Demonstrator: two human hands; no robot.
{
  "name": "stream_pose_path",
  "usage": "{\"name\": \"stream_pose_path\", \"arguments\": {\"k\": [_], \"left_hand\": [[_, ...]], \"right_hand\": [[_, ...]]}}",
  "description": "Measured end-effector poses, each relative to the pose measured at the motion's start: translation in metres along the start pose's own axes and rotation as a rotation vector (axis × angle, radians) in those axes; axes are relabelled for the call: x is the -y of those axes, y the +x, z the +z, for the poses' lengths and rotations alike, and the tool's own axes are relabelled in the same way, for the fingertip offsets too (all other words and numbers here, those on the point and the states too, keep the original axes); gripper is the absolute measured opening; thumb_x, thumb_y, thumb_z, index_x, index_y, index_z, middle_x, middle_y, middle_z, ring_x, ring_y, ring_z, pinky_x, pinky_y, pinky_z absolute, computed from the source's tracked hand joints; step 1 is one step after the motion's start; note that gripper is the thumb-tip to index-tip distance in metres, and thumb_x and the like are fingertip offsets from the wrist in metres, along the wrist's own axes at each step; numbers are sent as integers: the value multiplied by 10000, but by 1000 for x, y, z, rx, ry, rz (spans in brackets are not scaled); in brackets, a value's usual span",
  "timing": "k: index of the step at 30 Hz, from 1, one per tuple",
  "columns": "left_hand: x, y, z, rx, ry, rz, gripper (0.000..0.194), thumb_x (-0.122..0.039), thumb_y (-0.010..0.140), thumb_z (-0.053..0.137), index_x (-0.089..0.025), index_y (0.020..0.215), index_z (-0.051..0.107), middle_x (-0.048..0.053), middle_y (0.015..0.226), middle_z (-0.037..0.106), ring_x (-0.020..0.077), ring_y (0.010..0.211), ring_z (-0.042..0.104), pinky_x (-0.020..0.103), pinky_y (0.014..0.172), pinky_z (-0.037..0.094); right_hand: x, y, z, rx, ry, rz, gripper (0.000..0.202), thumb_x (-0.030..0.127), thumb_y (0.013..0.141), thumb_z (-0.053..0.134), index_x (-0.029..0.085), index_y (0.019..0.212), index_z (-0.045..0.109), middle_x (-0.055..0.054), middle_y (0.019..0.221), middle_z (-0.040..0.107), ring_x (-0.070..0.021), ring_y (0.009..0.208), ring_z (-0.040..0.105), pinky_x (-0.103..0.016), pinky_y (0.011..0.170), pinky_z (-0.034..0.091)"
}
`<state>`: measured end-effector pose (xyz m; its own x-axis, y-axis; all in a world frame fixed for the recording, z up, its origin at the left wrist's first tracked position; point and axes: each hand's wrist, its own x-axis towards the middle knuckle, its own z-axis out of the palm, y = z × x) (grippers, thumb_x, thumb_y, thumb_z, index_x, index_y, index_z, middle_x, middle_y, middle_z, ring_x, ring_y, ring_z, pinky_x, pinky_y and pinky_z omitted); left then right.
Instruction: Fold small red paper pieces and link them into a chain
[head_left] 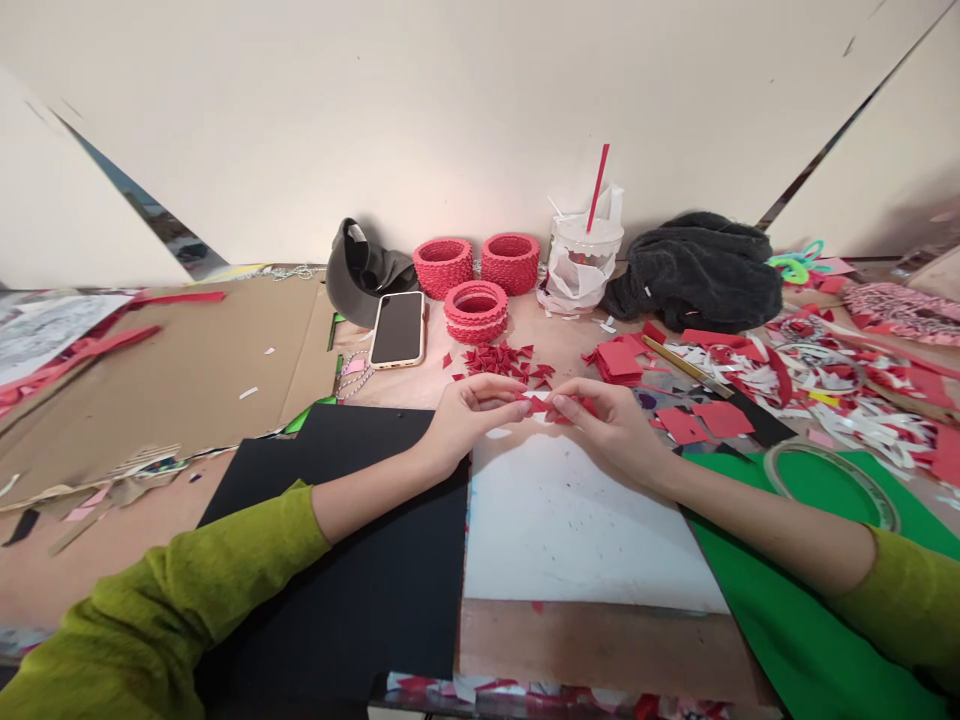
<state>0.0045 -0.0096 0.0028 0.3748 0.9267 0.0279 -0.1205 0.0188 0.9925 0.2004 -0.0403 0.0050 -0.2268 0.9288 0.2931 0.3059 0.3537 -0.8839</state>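
Observation:
Above the far end of a white sheet, my left hand and my right hand face each other. A small red paper piece is pinched between their fingertips, touched by both. Just beyond my fingers lies a pile of small folded red pieces. Three red rings built of folded paper stand behind it, the nearest ring in front of the other two. A stack of red paper squares sits beyond my right hand. The exact fold of the held piece is too small to tell.
Left are a phone, a grey cap, cardboard and black sheets. A bagged cup and dark cloth stand behind. Right are paper scraps, a tape roll and green paper.

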Motion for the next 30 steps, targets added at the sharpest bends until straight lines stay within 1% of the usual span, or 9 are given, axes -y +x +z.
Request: {"name": "stream_pose_path", "arguments": {"k": [3, 7, 13, 19, 25, 30], "left_hand": [[2, 0, 0, 15, -3, 4, 286, -268, 633, 824, -136, 855, 703, 65, 891, 748, 166, 802, 697, 296, 793, 542], [5, -1, -1, 42, -4, 39, 253, -258, 652, 813, -138, 846, 702, 59, 889, 745, 162, 807, 697, 295, 805, 542], [4, -3, 1, 67, 9, 57, 210, -232, 671, 800, -131, 822, 696, 52, 851, 739, 157, 791, 696, 277, 777, 543], [6, -2, 0, 18, 27, 36, 234, -249, 666, 806, -142, 843, 694, 55, 887, 745, 161, 825, 699, 277, 793, 545], [7, -2, -1, 22, 39, 38, 245, -270, 670, 802, -148, 853, 695, 65, 920, 748, 180, 859, 702, 316, 838, 546], [6, -3, 1, 23, 33, 51, 229, -264, 675, 798, -144, 842, 696, 63, 910, 745, 169, 839, 696, 297, 813, 544]], "right_hand": [[0, 1, 0, 15, 11, 5, 214, 362, 895, 569, 181, 824, 658, -29, 776, 674, -162, 731, 608, -296, 684, 467], [3, 2, 1, 2, -46, -8, 178, 343, 880, 591, 186, 815, 647, -12, 778, 667, -151, 720, 594, -283, 676, 447], [5, 2, 1, -13, -95, -5, 161, 318, 864, 612, 184, 780, 643, -4, 744, 663, -142, 683, 585, -275, 657, 440], [3, 1, 1, 17, -8, 0, 228, 349, 905, 550, 179, 802, 661, -26, 761, 670, -157, 721, 601, -292, 676, 462], [4, 2, 2, -14, -55, 1, 220, 372, 873, 589, 181, 789, 658, -27, 756, 671, -158, 696, 597, -294, 651, 471], [5, 2, 3, -36, -111, 9, 193, 342, 867, 593, 186, 779, 665, -26, 748, 690, -162, 686, 617, -294, 643, 467]]}}
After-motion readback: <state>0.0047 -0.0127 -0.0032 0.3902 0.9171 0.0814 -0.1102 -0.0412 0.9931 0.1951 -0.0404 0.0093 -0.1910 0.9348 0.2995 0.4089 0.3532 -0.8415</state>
